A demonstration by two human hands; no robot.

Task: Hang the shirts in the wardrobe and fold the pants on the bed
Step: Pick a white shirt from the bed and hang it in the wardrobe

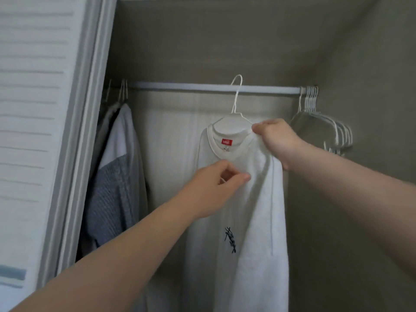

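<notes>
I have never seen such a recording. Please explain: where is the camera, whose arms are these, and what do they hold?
No machine here. The single picture comes from a camera worn on a person's head, so both bare arms are that person's own. It looks into a wardrobe. The right hand grips the shoulder of a white shirt on a white hanger; the left hand pinches the cloth below the collar. The hanger's hook reaches the rod; whether it rests there I cannot tell. Other clothes hang at the rod's left end, empty hangers at its right. A slatted door stands on the left.
</notes>
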